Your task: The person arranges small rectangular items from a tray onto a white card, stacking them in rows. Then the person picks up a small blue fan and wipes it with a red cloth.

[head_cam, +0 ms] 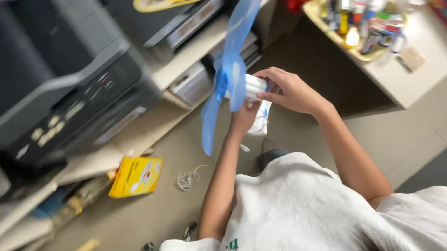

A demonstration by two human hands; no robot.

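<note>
Both hands grip a small fan — blue blades (230, 71), white body (255, 88). The right hand (289, 93) wraps the body. The left hand (245, 117) holds on below it, just under the blades.

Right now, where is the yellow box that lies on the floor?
In the head view, the yellow box lies on the floor at lower left, below the printer shelf and just left of a small white cable.

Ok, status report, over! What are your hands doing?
Left hand and right hand both gripping white fan body. Blue blades attached, facing away. Nothing blocking; printer off to the left.
</note>
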